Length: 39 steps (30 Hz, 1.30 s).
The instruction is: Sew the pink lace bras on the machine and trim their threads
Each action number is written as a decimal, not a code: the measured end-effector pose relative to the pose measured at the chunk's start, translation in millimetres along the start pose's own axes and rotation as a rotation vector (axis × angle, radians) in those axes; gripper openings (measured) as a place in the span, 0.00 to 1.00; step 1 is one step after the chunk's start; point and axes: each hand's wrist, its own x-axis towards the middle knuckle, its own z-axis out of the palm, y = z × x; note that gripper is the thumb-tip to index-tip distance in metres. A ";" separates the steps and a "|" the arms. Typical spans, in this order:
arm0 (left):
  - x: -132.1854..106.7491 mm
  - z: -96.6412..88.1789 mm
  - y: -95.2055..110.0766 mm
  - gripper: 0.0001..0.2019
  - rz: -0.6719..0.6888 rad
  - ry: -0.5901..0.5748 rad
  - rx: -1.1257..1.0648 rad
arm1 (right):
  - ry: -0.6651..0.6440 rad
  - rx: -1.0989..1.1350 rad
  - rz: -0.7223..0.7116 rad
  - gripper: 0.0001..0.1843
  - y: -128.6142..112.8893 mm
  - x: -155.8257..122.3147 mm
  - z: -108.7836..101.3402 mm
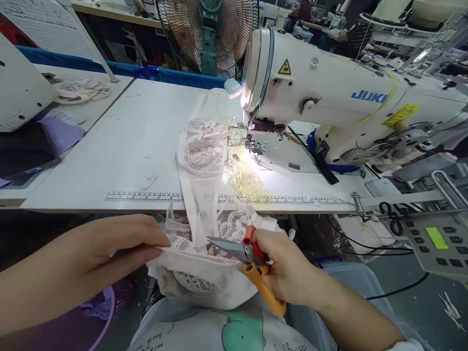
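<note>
My left hand (120,243) pinches the edge of a white lace garment (199,275) held in front of my lap. Closed around orange-handled thread snips (252,263) is my right hand (288,270); their grey blades point left over the garment's edge. More of the same white lace fabric (203,151) trails up onto the sewing table (120,156) and lies beside the needle of the white JUKI sewing machine (329,102). The machine's lamp lights a clear plastic sheet (244,170) by the needle plate.
A ruler strip (146,196) runs along the table's front edge. A standing fan (208,34) is behind the table. A control panel (438,241) sits at the right. Another machine (18,87) and purple cloth (62,134) are on the left. A plastic bin (347,287) stands below.
</note>
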 end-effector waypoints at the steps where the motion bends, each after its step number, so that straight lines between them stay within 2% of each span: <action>1: 1.8 -1.0 -0.1 0.10 -0.011 -0.032 -0.007 | -0.006 -0.002 0.017 0.12 -0.1 -0.7 0.4; 3: 4.6 -1.6 1.5 0.05 -0.001 -0.087 -0.021 | -0.013 -0.003 0.065 0.09 1.1 -4.2 3.5; 4: 5.1 -0.1 3.5 0.04 -0.007 -0.058 -0.053 | 0.000 -0.001 0.091 0.08 3.2 -6.9 6.2; 6: 5.3 8.6 9.9 0.07 -0.019 0.074 -0.149 | 0.020 0.011 0.117 0.07 11.6 -13.3 11.8; 7: 5.6 15.8 13.8 0.09 -0.013 0.139 -0.208 | 0.080 0.003 0.125 0.08 17.5 -16.2 13.6; 10: 10.4 43.3 25.4 0.17 0.120 0.277 -0.310 | -0.017 -0.003 0.094 0.09 31.9 -20.7 9.1; 12: 16.0 59.9 32.5 0.20 0.257 0.305 -0.307 | -0.056 0.046 0.131 0.09 31.1 -19.7 -0.4; 15: 25.2 75.1 41.9 0.22 0.369 0.246 -0.279 | 0.107 0.216 0.111 0.09 17.4 -11.0 -12.9; 17: 31.2 80.0 46.2 0.22 0.371 0.191 -0.286 | 0.257 0.342 0.016 0.10 8.8 -0.9 -16.7; 19: 36.6 83.3 48.4 0.20 0.353 0.139 -0.312 | 0.317 0.422 -0.056 0.12 4.4 9.3 -18.0; 24: 42.9 91.2 47.3 0.18 0.329 0.056 -0.401 | 0.274 0.414 -0.046 0.11 4.9 19.5 -16.7; 30: 40.9 97.0 47.1 0.10 0.186 0.104 -0.324 | 0.320 0.415 -0.078 0.05 9.0 18.6 -10.9; 33: 43.2 96.2 48.3 0.06 0.114 0.013 -0.346 | 0.328 0.440 -0.073 0.05 10.6 19.4 -8.0; 39: 53.9 87.1 52.1 0.10 -0.051 -0.157 -0.597 | 0.321 0.359 -0.019 0.08 13.7 20.5 -9.3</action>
